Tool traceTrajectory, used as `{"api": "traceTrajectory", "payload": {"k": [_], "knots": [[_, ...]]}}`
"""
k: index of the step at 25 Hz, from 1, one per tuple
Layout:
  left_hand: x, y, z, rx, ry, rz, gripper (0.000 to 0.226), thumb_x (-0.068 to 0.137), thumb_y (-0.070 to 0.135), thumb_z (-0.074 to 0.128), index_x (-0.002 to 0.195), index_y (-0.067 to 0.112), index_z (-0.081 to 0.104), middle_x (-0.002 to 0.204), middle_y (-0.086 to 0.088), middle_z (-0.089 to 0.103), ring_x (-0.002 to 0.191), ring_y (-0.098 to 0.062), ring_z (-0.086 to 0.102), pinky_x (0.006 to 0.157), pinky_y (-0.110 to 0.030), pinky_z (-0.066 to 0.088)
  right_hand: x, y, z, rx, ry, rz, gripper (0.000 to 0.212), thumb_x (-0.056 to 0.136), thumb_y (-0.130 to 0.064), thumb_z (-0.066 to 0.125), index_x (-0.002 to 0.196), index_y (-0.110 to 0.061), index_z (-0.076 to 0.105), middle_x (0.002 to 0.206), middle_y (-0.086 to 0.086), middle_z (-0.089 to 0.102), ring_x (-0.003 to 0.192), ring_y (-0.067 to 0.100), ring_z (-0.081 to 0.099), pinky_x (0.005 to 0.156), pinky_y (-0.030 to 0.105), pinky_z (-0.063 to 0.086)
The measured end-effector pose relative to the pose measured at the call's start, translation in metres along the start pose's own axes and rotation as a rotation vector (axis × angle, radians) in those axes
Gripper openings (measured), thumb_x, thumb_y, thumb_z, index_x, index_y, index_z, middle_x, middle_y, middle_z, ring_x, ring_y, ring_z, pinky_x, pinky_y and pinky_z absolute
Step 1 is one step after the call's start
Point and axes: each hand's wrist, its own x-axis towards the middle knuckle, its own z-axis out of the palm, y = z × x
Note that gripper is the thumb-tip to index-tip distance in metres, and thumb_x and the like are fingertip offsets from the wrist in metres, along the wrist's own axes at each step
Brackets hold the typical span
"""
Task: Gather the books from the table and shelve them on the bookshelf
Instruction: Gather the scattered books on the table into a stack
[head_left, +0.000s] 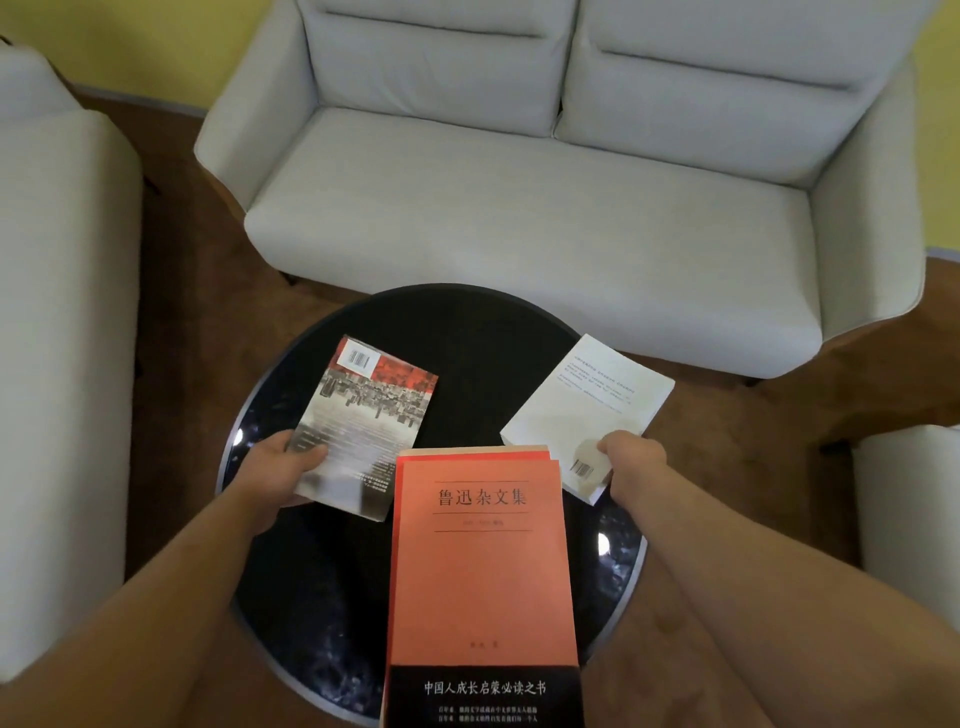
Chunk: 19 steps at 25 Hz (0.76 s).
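Note:
Three books lie on a round black table (467, 322). My left hand (283, 473) grips the near left corner of a grey and red book (369, 421), thumb on top of its cover. My right hand (631, 462) grips the near corner of a white book (592, 395), close to its barcode. Between my arms, an orange book (480, 561) with a black band along its bottom lies flat on the table's near side, on top of another red one whose edge shows at its top. No bookshelf is in view.
A pale grey two-seat sofa (545, 197) stands beyond the table. A matching armchair (57, 338) is at the left, and another pale seat (906, 514) at the right edge. The floor (197, 270) is brown, the wall yellow.

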Motion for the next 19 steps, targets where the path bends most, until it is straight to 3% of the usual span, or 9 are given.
{"api": "traceTrajectory", "payload": {"k": [2,3,6,11,15,17,19], "knots": [[-0.017,0.006,0.004,0.013,0.056,0.105,0.016,0.095,0.014,0.065,0.11,0.014,0.068,0.105,-0.01,0.074,0.101,-0.033,0.07,0.075,-0.044,0.059,-0.012,-0.007,-0.003,0.103,-0.09,-0.053,0.038,0.093,0.001,0.061,0.129,-0.01,0.057,0.119,0.009,0.062,0.097,0.029,0.06,0.057,0.036,0.049],[-0.029,0.013,0.005,0.023,0.085,0.168,0.014,0.093,0.013,0.066,0.107,0.017,0.07,0.103,-0.008,0.075,0.101,-0.033,0.071,0.08,-0.047,0.059,-0.013,-0.009,-0.006,0.149,-0.124,-0.086,0.038,0.093,0.003,0.06,0.128,-0.011,0.058,0.119,0.009,0.063,0.094,0.029,0.061,0.057,0.038,0.05],[-0.073,0.037,0.005,0.005,0.188,0.319,0.015,0.092,0.01,0.068,0.098,0.022,0.073,0.099,-0.004,0.075,0.095,-0.026,0.071,0.085,-0.043,0.057,-0.026,-0.019,-0.023,0.193,-0.223,-0.211,0.039,0.092,0.002,0.064,0.126,-0.017,0.058,0.123,0.005,0.065,0.101,0.031,0.065,0.074,0.049,0.059],[-0.177,0.072,0.006,0.031,0.285,0.489,0.025,0.094,0.008,0.061,0.113,0.023,0.068,0.098,0.005,0.072,0.089,-0.014,0.067,0.069,-0.027,0.049,-0.065,-0.02,-0.08,0.117,-0.287,-0.435,0.029,0.095,-0.007,0.063,0.122,-0.016,0.056,0.12,0.007,0.066,0.102,0.035,0.068,0.085,0.057,0.059],[-0.247,0.076,0.028,0.367,0.48,0.639,0.027,0.093,0.014,0.063,0.107,0.037,0.064,0.09,0.013,0.068,0.077,-0.008,0.061,0.06,-0.023,0.041,-0.089,-0.02,-0.12,0.059,-0.328,-0.567,0.028,0.094,-0.011,0.064,0.12,-0.012,0.058,0.118,0.013,0.07,0.098,0.038,0.071,0.079,0.054,0.061],[-0.274,0.068,0.047,0.689,0.649,0.794,0.022,0.089,0.016,0.066,0.105,0.031,0.068,0.086,0.007,0.065,0.066,-0.009,0.05,0.052,-0.024,0.034,-0.104,-0.018,-0.134,0.045,-0.339,-0.622,0.025,0.094,-0.011,0.064,0.118,-0.01,0.059,0.115,0.013,0.07,0.095,0.037,0.071,0.074,0.047,0.06],[-0.295,0.055,0.071,0.93,0.67,0.926,0.019,0.079,0.015,0.075,0.096,0.023,0.072,0.075,0.001,0.062,0.054,-0.013,0.044,0.045,-0.02,0.022,-0.117,-0.012,-0.146,0.053,-0.363,-0.664,0.024,0.094,-0.011,0.063,0.118,-0.009,0.06,0.113,0.012,0.071,0.096,0.037,0.071,0.073,0.044,0.06]]}}
